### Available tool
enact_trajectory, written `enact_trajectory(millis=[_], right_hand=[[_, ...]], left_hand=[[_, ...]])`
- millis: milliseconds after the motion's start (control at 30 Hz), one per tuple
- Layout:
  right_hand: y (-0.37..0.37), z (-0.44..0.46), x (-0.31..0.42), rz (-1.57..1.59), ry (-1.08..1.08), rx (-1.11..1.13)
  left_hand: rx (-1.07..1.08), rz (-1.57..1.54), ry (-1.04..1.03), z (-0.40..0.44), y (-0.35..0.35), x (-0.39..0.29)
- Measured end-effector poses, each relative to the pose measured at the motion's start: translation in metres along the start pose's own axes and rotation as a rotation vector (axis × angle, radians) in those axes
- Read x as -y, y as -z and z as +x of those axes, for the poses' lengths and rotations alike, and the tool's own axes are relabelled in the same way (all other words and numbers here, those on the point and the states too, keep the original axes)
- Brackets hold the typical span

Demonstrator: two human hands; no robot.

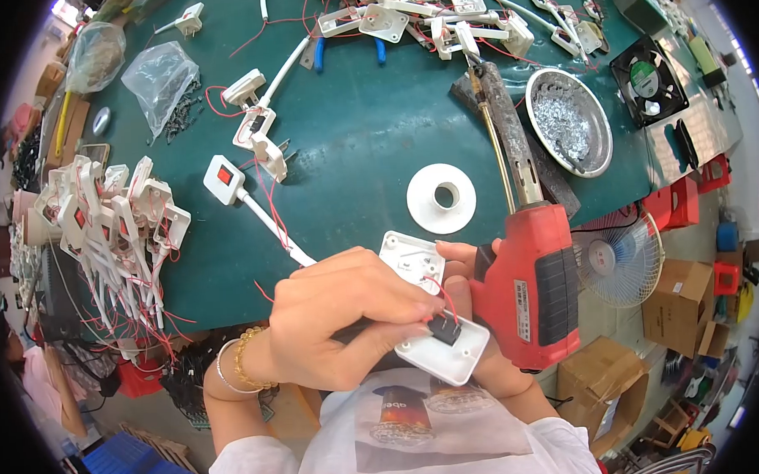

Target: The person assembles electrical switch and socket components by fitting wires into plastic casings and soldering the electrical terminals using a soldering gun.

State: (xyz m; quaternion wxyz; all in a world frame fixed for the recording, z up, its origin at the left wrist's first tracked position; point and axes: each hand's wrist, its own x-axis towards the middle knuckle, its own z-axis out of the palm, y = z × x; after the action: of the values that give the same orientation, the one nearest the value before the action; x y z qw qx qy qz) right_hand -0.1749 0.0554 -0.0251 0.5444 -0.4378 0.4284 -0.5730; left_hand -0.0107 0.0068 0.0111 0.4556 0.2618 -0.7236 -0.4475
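Observation:
My left hand (341,319), with bracelets at its wrist, pinches a thin red wire at the black switch (444,328) set in a small white cover (457,357). My right hand (458,257) is partly hidden behind the red soldering gun (541,289) and is closed around its grip. Its fingertips touch the upper white housing (407,257), which lies beside the cover. The gun's metal tip points up and away, toward the far pile. Beyond my hands lies a white plug housing with a red switch (224,179), its white cable running toward my left hand.
A white wire spool (441,199) lies on the green table (343,171). A metal bowl of silvery bits (569,123) and a black fan (649,81) are at right. Piled white wired parts (112,227) are at left, more at the far edge. A clear bag (161,81) lies near screws.

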Motion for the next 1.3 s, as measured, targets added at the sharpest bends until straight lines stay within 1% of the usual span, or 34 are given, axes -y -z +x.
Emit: enact_trajectory(millis=[67,133,167,233,267,333,367,400,467,500,600,633,700,800,833,900,933,1000,1033,1067,1133,1167,1233,1300], right_hand=[[-0.002,0.000,0.000,0.047,-0.002,-0.012],[0.001,-0.001,-0.005,-0.136,0.039,-0.027],[0.003,0.000,-0.006,-0.136,0.038,-0.027],[0.005,0.001,-0.008,-0.338,0.134,-0.028],[0.005,0.001,-0.008,-0.338,0.131,-0.029],[0.005,0.002,-0.006,-0.236,-0.020,-0.103],[0.003,0.004,-0.001,-0.222,-0.064,-0.144],[0.005,0.006,-0.004,-0.223,-0.066,-0.141],[0.010,0.007,-0.013,-0.403,0.091,-0.153],[0.011,0.007,-0.014,-0.474,0.107,-0.172],[0.018,0.008,-0.015,-0.460,0.111,-0.148],[0.018,0.010,-0.015,-0.461,0.111,-0.146],[0.014,0.012,-0.016,-0.350,0.133,-0.176],[0.009,0.010,-0.008,-0.262,0.171,-0.167],[0.009,0.011,-0.002,-0.262,0.170,-0.167],[0.010,0.011,0.006,-0.162,0.103,-0.109],[0.010,0.011,0.006,-0.163,0.102,-0.110],[0.009,0.011,0.004,-0.045,0.035,-0.153],[0.009,0.011,0.004,-0.016,-0.025,-0.170],[0.011,0.011,0.004,-0.017,-0.025,-0.170],[0.015,0.013,0.006,-0.262,0.108,0.033],[0.014,0.013,0.006,-0.262,0.105,0.033],[0.011,0.012,0.006,-0.268,0.016,-0.017],[0.008,0.011,0.002,-0.285,0.042,-0.040]], left_hand=[[-0.001,-0.023,-0.001,-0.001,-0.002,0.000],[0.031,-0.032,0.001,-0.001,-0.002,-0.001],[0.032,-0.033,0.002,-0.002,-0.001,0.000],[0.094,0.063,-0.023,-0.002,0.001,0.002],[0.095,0.061,-0.020,-0.001,0.001,0.000],[0.052,0.176,0.173,0.002,-0.001,-0.006],[0.102,0.214,0.194,0.001,0.003,-0.002],[0.099,0.214,0.196,0.003,0.003,-0.001],[0.063,0.231,0.245,0.007,0.001,0.001],[0.061,0.229,0.246,0.008,0.001,0.003],[0.100,0.077,0.404,0.011,0.001,0.008],[0.098,0.076,0.404,0.012,0.002,0.010],[0.152,-0.060,0.453,0.013,0.004,0.013],[0.184,0.000,0.491,0.014,0.006,0.009],[0.184,-0.001,0.491,0.014,0.006,0.010],[0.211,0.054,0.360,0.013,0.006,0.011],[0.211,0.053,0.361,0.013,0.005,0.011],[0.183,0.137,0.234,0.011,0.000,0.013],[0.183,0.137,0.234,0.010,-0.002,0.014],[0.144,0.153,0.219,0.009,-0.004,0.017],[0.103,0.168,0.207,0.007,-0.008,0.020],[0.064,0.175,0.195,0.006,-0.009,0.022],[0.028,0.180,0.183,0.004,-0.013,0.024],[-0.018,0.224,0.162,0.002,-0.017,0.026]])
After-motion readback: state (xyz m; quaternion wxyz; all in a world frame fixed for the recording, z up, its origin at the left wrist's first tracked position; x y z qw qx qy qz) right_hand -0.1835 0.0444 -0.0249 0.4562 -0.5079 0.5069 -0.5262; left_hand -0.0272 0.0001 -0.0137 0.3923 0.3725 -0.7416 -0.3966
